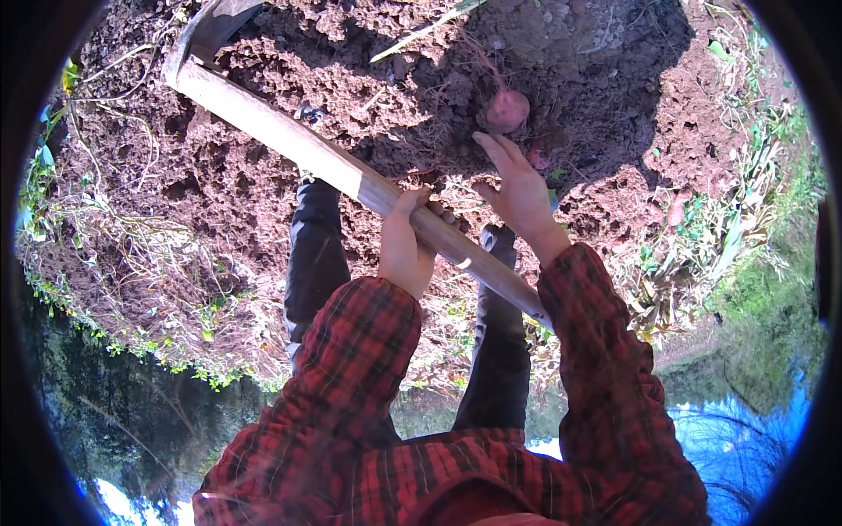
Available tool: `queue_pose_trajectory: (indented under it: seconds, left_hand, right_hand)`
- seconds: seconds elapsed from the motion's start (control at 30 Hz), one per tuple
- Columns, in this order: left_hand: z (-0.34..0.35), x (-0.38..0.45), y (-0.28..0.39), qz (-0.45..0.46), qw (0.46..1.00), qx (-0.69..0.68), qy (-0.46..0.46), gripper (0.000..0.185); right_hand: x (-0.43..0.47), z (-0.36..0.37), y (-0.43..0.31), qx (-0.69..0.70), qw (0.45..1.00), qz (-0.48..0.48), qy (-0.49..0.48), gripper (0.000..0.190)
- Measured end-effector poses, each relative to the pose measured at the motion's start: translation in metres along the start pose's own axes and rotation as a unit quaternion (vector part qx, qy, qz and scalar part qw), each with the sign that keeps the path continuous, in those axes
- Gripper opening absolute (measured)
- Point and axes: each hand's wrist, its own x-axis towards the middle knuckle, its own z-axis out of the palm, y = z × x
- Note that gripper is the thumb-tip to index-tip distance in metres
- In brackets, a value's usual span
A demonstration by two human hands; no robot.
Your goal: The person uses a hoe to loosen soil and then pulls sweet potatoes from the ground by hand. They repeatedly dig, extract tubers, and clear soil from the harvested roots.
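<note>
My left hand [409, 240] is wrapped around the wooden handle of a hoe [289, 141], which slants across in front of me. Its metal blade [214, 26] is at the upper left, over the soil, partly cut off by the picture's edge. Off the handle, my right hand [520, 194] holds nothing, its thumb apart from the extended fingers. Just beyond those fingertips a reddish, round tuber [508, 110], likely a sweet potato, lies on shaded soil with a thin root trailing from it. A second, smaller reddish piece [538, 158] shows beside my right hand, partly buried.
Loose, clumpy reddish soil [250, 184] surrounds my feet. Dry vines [151, 230] lie at the left, and leafy stalks [730, 230] line the right. Another reddish tuber [677, 209] appears near those stalks. A pale stalk [427, 29] crosses the soil at the top.
</note>
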Motion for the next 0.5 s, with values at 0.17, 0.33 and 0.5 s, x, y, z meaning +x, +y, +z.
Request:
queue_pose_trajectory:
  seconds: [0.17, 0.33, 0.5]
  left_hand:
    - [-0.002, 0.005, 0.003, 0.01, 1.0, 0.01, 0.009, 0.018]
    - [-0.002, 0.006, 0.001, 0.008, 1.0, 0.007, 0.005, 0.018]
    - [-0.002, 0.007, -0.001, 0.015, 1.0, -0.002, -0.003, 0.017]
  right_hand:
    - [0.039, 0.069, 0.011, -0.182, 0.969, 0.114, -0.122, 0.065]
    - [0.05, 0.023, 0.035, 0.102, 0.979, 0.177, 0.017, 0.049]
    - [0.053, -0.03, 0.089, 0.37, 0.864, 0.303, 0.159, 0.037]
